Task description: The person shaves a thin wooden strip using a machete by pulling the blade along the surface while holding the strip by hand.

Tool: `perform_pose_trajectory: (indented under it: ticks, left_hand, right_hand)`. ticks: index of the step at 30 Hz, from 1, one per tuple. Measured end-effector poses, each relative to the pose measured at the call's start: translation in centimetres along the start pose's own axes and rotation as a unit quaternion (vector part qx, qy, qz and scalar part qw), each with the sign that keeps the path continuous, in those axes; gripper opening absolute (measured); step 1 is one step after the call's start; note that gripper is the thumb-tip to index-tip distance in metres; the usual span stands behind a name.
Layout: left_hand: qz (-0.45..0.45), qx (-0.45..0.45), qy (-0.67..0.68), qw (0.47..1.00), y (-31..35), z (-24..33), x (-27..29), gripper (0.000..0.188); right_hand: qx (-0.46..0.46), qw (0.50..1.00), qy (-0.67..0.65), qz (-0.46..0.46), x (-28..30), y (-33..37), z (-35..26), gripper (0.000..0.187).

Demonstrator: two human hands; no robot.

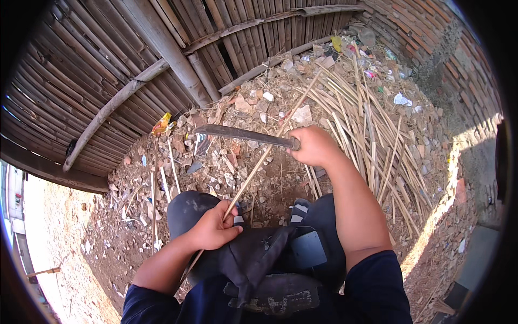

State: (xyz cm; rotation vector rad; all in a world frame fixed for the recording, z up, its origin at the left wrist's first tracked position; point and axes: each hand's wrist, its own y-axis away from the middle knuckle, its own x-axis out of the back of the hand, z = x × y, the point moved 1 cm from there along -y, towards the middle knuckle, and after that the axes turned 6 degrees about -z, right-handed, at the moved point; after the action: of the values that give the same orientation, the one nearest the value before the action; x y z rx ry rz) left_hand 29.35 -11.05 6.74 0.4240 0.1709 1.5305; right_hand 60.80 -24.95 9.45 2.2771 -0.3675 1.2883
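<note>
My left hand [214,225] is closed round a long, thin bamboo strip [252,174] above my left knee. The strip slants from beside my left forearm up and away to the right, its far end over the rubble. In my right hand [314,146] is the handle of a machete [243,134], its dark blade pointing left. The blade crosses the strip near its middle; I cannot tell whether they touch. A dark cloth [253,254] lies across my lap, with a flat grey-blue object [309,248] on my right thigh.
A pile of split bamboo strips [372,146] spreads over the ground to the right. Broken brick, stones and litter cover the dirt ahead. A bamboo-slat wall [102,70] with thick poles rises at the far left, and a brick wall [458,59] stands on the right.
</note>
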Motion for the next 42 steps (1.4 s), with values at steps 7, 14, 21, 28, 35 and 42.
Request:
perform_pose_trajectory:
  ticks: [7,14,21,28,35,42]
  left_hand:
    - [0.010,0.013,0.021,1.000,1.4,0.2,-0.4,0.038]
    - [0.005,-0.013,0.036,0.999,1.0,-0.2,-0.3,0.037]
    - [0.056,-0.002,0.012,0.998,0.0,-0.6,-0.9,0.031]
    - [0.084,0.034,-0.035,0.995,-0.5,-0.1,-1.2,0.029]
    - [0.060,0.007,-0.002,0.998,0.0,-0.2,-0.8,0.030]
    - [0.069,0.006,0.023,0.997,-0.4,-0.8,-0.7,0.033]
  right_hand:
    - [-0.027,0.995,-0.044,0.080,-0.2,-0.2,1.3,0.036]
    - [-0.034,0.991,-0.084,0.094,-0.3,-1.1,3.5,0.034]
    - [0.004,1.000,-0.001,0.019,-0.7,-0.6,0.5,0.045]
    - [-0.049,0.997,-0.041,0.044,-0.8,-1.3,1.7,0.048]
    - [-0.052,0.986,-0.089,0.129,-1.0,-1.6,3.3,0.044]
    - [0.009,0.998,-0.065,0.020,-2.0,-1.7,1.1,0.028]
